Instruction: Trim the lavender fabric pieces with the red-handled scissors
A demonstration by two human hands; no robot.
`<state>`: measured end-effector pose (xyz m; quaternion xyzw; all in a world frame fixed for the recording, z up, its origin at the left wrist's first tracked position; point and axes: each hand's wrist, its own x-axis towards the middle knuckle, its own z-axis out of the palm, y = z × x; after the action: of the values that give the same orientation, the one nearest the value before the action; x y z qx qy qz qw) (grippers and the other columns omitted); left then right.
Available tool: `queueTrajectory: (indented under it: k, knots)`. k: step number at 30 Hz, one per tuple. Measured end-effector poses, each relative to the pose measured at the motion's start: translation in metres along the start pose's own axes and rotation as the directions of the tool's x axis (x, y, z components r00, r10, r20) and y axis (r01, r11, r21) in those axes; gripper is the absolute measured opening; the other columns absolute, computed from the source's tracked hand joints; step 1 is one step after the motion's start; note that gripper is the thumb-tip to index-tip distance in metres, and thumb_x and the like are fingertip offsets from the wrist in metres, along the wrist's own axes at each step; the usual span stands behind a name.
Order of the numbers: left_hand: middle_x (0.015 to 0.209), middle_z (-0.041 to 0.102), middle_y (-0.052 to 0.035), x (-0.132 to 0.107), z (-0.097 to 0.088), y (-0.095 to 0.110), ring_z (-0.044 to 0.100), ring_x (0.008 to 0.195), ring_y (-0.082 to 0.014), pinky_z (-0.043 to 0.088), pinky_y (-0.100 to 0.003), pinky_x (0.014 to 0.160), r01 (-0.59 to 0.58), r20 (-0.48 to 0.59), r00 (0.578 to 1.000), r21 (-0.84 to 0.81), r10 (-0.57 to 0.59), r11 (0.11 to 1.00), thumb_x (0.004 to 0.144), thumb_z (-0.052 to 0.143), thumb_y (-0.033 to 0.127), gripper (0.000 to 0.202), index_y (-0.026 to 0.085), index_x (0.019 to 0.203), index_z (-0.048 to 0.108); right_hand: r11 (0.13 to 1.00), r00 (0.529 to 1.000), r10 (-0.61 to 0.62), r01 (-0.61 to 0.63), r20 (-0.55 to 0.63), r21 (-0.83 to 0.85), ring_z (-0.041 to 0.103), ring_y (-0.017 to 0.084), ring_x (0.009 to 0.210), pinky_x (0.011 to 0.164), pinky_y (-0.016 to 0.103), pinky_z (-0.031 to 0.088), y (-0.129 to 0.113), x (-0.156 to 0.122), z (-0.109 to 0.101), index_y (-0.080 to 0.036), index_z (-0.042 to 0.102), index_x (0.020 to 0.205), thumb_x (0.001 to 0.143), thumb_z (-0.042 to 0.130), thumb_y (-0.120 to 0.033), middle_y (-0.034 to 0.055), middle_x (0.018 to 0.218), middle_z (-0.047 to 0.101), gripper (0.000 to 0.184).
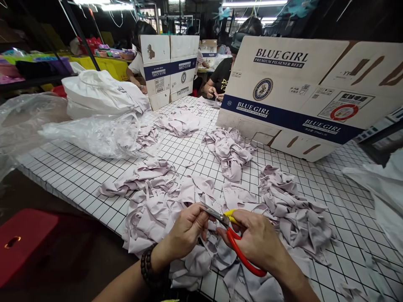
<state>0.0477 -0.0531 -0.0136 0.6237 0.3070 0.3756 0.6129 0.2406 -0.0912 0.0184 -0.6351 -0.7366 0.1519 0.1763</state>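
In my right hand (pixel 260 239) is a pair of scissors (pixel 234 245) with one red and one yellow handle. The blades point left and reach the fingertips of my left hand (pixel 189 228). Those fingers are pinched together, on what looks like the edge of a pale lilac fabric piece (pixel 212 243) hanging below; the pinch itself is partly hidden. Under and around both hands lies a loose heap of the same fabric pieces (pixel 151 214). A beaded bracelet circles my left wrist. How far the blades are apart is hard to make out.
More fabric piles lie at the table's middle (pixel 231 153) and right (pixel 291 209). Cardboard beer boxes (pixel 283 84) stand upright across the grid-patterned table (pixel 91 184). Clear plastic bags (pixel 103 134) and a white sack (pixel 97 92) sit left. A red stool (pixel 28 239) stands below. People sit behind the boxes.
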Motion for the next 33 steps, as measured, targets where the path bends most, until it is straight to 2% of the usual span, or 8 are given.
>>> queueTrajectory:
  k: [7,10,15,20,22,25,28,33]
  knots:
    - [0.056,0.051,0.0029,0.0,0.0,0.001,0.048,0.044,-0.007,0.038,-0.019,0.047,0.066,-0.002,0.998,-0.062,-0.066,0.996,0.095,0.043,0.051,0.04,0.014,0.085,0.056,0.999,0.999,-0.027,0.029,-0.045,0.043,0.033,0.01,0.048,0.049,0.025,0.023,0.004,0.001,0.005,-0.021,0.029,0.056,0.074,0.066,-0.043,-0.0052,0.051,0.037,0.047]
    - [0.058,0.051,0.0027,0.0,0.001,-0.003,0.051,0.045,-0.0076,0.039,-0.019,0.047,0.113,-0.013,0.993,-0.141,-0.116,0.983,0.093,0.047,0.051,0.04,0.013,0.086,0.058,0.968,0.997,0.068,-0.075,0.039,0.239,0.028,0.009,0.048,0.047,0.025,0.021,0.008,0.003,0.004,-0.021,0.027,0.053,0.072,0.068,-0.046,-0.0058,0.049,0.031,0.052]
    - [0.069,0.058,-0.0019,0.004,0.005,-0.005,0.048,0.048,-0.0074,0.04,-0.02,0.049,0.101,-0.053,0.993,-0.132,-0.109,0.986,0.094,0.05,0.046,0.037,0.013,0.09,0.065,0.535,0.959,0.148,-0.282,0.24,0.796,0.047,0.014,0.062,0.057,0.027,0.041,0.011,0.012,0.015,-0.021,0.051,0.075,0.069,0.073,-0.053,0.0009,0.076,0.056,0.039]
    - [0.114,0.061,-0.0108,0.005,-0.004,0.0,0.057,0.09,-0.0174,0.045,-0.031,0.086,-0.072,-0.15,0.984,0.179,0.099,0.981,0.092,0.055,0.038,0.024,0.019,0.098,0.068,0.384,0.968,0.064,-0.247,0.241,0.89,0.044,0.012,0.063,0.059,0.024,0.04,0.001,0.022,0.041,-0.022,0.051,0.079,0.064,0.084,-0.038,-0.0046,0.069,0.048,0.04]
    - [0.123,0.057,-0.0107,0.002,-0.011,-0.001,0.054,0.078,-0.0142,0.046,-0.028,0.076,-0.006,-0.151,0.988,0.212,0.039,0.977,0.08,0.07,0.039,0.041,0.021,0.116,0.06,0.268,0.979,0.085,-0.2,0.183,0.943,0.039,0.01,0.057,0.055,0.023,0.036,-0.003,0.024,0.04,-0.022,0.045,0.071,0.07,0.079,-0.04,-0.0063,0.063,0.041,0.039]
    - [0.095,0.064,-0.0039,0.002,-0.02,-0.004,0.049,0.066,-0.0112,0.04,-0.021,0.06,0.095,0.074,0.991,0.17,-0.109,0.981,0.073,0.076,0.04,0.046,0.018,0.11,0.061,0.106,0.991,0.065,-0.119,0.113,0.987,0.042,0.013,0.059,0.056,0.027,0.038,-0.009,0.027,0.024,-0.022,0.045,0.069,0.071,0.075,-0.046,-0.003,0.066,0.044,0.038]
    - [0.064,0.052,0.0017,0.024,-0.032,0.0,0.042,0.056,-0.0093,0.031,-0.02,0.05,0.129,0.184,0.97,0.173,-0.161,0.977,0.083,0.061,0.047,0.034,0.014,0.075,0.063,0.202,0.98,0.196,-0.07,0.03,0.977,0.047,0.017,0.063,0.06,0.031,0.043,-0.002,0.031,0.01,-0.023,0.051,0.069,0.069,0.075,-0.047,0.0001,0.069,0.05,0.034]
    - [0.062,0.056,-0.0019,0.131,-0.079,0.05,0.047,0.054,-0.0124,0.037,-0.023,0.05,0.124,-0.223,0.974,0.385,-0.038,0.914,0.089,0.05,0.04,0.036,0.011,0.072,0.062,0.446,0.859,0.511,-0.22,-0.045,0.868,0.056,0.021,0.065,0.064,0.035,0.048,0.036,0.025,0.017,-0.022,0.056,0.066,0.066,0.075,-0.057,0.0065,0.077,0.064,0.039]
